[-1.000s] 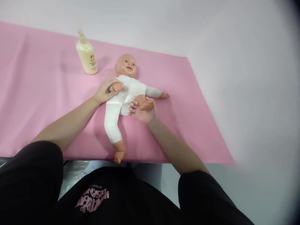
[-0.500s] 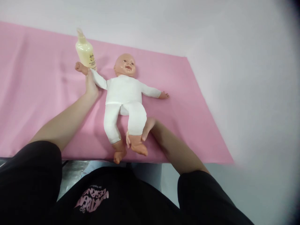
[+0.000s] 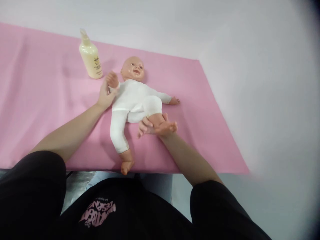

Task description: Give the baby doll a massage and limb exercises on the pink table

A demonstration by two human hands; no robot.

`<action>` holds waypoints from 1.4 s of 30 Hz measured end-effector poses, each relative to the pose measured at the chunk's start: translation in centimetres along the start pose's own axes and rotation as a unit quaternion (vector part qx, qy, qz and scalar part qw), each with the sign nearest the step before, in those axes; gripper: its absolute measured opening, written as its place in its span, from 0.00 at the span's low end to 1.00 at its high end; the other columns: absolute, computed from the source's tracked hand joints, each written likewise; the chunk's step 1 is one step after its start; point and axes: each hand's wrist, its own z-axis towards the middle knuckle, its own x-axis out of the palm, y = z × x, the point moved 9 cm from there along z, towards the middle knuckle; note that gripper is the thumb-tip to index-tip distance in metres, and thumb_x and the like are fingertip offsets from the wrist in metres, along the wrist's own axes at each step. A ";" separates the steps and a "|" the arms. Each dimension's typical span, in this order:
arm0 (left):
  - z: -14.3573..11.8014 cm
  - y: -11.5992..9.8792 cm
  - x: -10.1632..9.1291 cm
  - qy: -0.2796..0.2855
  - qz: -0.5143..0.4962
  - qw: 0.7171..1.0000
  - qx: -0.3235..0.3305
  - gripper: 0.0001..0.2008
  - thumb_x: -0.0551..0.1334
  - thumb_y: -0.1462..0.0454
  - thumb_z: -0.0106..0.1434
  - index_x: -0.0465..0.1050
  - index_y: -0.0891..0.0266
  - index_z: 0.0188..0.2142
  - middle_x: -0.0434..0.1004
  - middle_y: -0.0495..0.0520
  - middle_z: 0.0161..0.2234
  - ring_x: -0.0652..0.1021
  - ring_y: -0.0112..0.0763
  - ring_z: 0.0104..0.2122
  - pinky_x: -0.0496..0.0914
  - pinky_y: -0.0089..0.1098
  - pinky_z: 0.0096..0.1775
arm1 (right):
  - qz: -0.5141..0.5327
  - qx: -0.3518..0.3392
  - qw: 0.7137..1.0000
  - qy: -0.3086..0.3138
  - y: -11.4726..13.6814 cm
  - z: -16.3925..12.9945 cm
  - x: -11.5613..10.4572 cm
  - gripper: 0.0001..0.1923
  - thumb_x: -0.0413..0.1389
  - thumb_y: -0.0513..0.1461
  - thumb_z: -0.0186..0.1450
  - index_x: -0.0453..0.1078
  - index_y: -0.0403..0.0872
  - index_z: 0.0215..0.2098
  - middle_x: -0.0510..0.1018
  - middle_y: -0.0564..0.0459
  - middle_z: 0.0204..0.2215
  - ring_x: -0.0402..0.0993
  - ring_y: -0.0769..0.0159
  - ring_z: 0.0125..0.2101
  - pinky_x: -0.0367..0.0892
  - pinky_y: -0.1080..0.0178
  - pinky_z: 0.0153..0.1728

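A baby doll [image 3: 136, 96] in a white suit lies on its back, its head away from me. My left hand [image 3: 106, 95] is closed round the doll's arm [image 3: 112, 80] on the left, near the wrist, and that arm is bent up beside its chest. With my right hand [image 3: 147, 126] I grip the doll's lower leg [image 3: 156, 119] on the right from beneath; the leg is raised and bent at the knee. The doll's other leg [image 3: 119, 131] lies stretched towards me, and its other arm [image 3: 163, 97] lies out to the right.
A pink sheet [image 3: 50, 100] covers the table under the doll. A pump bottle [image 3: 91, 61] of pale yellow liquid stands upright beyond my left hand. The table's right edge slants past the doll, and a pale wall [image 3: 162, 26] rises behind.
My left hand has brought the doll's arm inward from the side to its chest. My right hand has lifted the leg, bending it up towards the belly.
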 end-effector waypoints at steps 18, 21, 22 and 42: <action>0.2 -0.5 1.3 0.107 0.047 0.991 0.067 0.29 0.69 0.39 0.61 0.79 0.55 0.52 0.84 0.62 0.50 0.81 0.56 0.53 0.69 0.56 0.61 | 0.044 -0.118 0.971 -0.202 4.0 -0.1 -1.9 0.28 0.56 0.63 0.68 0.63 0.51 0.27 0.75 0.51 0.33 0.77 0.56 0.39 0.77 0.48 0.54; 0.3 -0.5 1.3 0.107 0.046 0.991 0.061 0.30 0.69 0.39 0.60 0.79 0.55 0.51 0.84 0.61 0.50 0.80 0.57 0.53 0.69 0.58 0.61 | 0.042 -0.117 0.973 -0.192 4.1 0.0 -1.7 0.28 0.56 0.63 0.68 0.62 0.51 0.26 0.76 0.51 0.33 0.78 0.56 0.40 0.78 0.49 0.52; 0.3 -0.5 1.3 0.107 0.047 0.991 0.060 0.30 0.69 0.39 0.60 0.80 0.55 0.51 0.84 0.61 0.50 0.80 0.57 0.53 0.69 0.58 0.61 | 0.042 -0.117 0.974 -0.187 4.1 0.0 -1.6 0.28 0.57 0.63 0.68 0.61 0.51 0.26 0.76 0.51 0.33 0.78 0.56 0.40 0.79 0.50 0.51; 0.2 -0.2 1.5 0.111 0.052 0.990 0.070 0.28 0.69 0.41 0.61 0.80 0.55 0.52 0.84 0.61 0.50 0.80 0.55 0.52 0.69 0.56 0.62 | -0.006 -0.121 0.971 -0.205 4.3 -0.2 -2.1 0.28 0.57 0.63 0.66 0.65 0.50 0.27 0.77 0.49 0.35 0.77 0.57 0.39 0.78 0.51 0.50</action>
